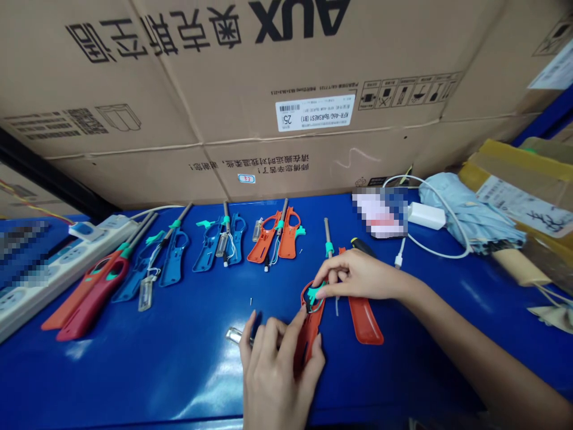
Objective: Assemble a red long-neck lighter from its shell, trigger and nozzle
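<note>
On the bench's near side, the left hand is gripping and partly hiding an orange shell while the right hand is pinching a half-covered green trigger toward the shell's far end.

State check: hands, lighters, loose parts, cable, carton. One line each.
Left hand: holding the open orange shell
Right hand: fingertips on the green trigger
Detached orange shell: lying beside it
Left orange lighter: assembled
Red lighter: assembled
Blue lighters: both opened, parts exposed
Rear orange lighter: opened, parts exposed
Clear tank: outside the shell, partly hidden
Screw: loose
White cable end: unplugged
Carton: printing upside down
</note>
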Demonstrator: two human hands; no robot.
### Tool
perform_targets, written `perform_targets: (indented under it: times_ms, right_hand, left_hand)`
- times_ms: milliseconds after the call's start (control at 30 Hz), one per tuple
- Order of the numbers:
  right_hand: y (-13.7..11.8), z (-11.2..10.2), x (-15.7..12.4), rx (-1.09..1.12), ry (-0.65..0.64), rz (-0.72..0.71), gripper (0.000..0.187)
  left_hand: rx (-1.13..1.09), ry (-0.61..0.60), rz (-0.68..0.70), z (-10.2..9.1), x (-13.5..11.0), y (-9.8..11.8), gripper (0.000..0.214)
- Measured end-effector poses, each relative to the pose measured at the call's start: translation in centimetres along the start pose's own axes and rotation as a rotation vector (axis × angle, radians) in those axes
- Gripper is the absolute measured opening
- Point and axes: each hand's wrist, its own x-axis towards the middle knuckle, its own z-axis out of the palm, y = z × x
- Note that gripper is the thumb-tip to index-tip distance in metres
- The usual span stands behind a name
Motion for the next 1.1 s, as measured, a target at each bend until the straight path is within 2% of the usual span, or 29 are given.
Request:
perform_targets:
  times_ms: [100,200,400,533,700,800,900,967,1100]
  right_hand:
    - [-0.5,0.5,-0.1,-0.197,0.084,-0.020,0.034]
    - [-0.8,0.8,-0.2,-0.263,0.099,-0.016,0.034]
    - [-1.2,0.6,-0.2,-0.063,0.043,-0.030,0.034]
    - [-1.4,0.9,-0.2,-0.033,0.116,-0.084,0.029]
    - [-1.8,1.1,-0.3,0.012,0.060,0.042,0.029]
    - [-1.9,1.0,-0.3,-0.025,0.068,0.027,0.024]
    - [-1.8,0.8,-0.2,0.050,0.012,0.020,0.022]
    - [-1.5,0.9,-0.1,0.129,-0.024,0.027,0.025]
    - [-1.0,1.2,0.1,0.223,-0.011,0.028,0.032]
  left_hand:
    - [0.012,-0.008,0.011,0.0,0.0,0.0,0.035]
    - [0.002,-0.004,0.011,0.1,0.0,0.0,0.035]
    - [0.009,0.023,0.003,0.2,0.0,0.1,0.034]
    - [0.014,0.007,-0.006,0.0,0.0,0.2,0.033]
    - [-0.016,0.007,-0.016,-0.1,0.0,0.4,0.032]
    - [-0.041,0.007,-0.019,-0.1,0.0,0.6,0.032]
    - [-0.054,0.022,-0.032,-0.1,0.2,0.7,0.031]
    - [-0.066,0.028,-0.042,-0.1,0.2,0.7,0.031]
    - [-0.070,0.037,-0.038,0.0,0.2,0.7,0.029]
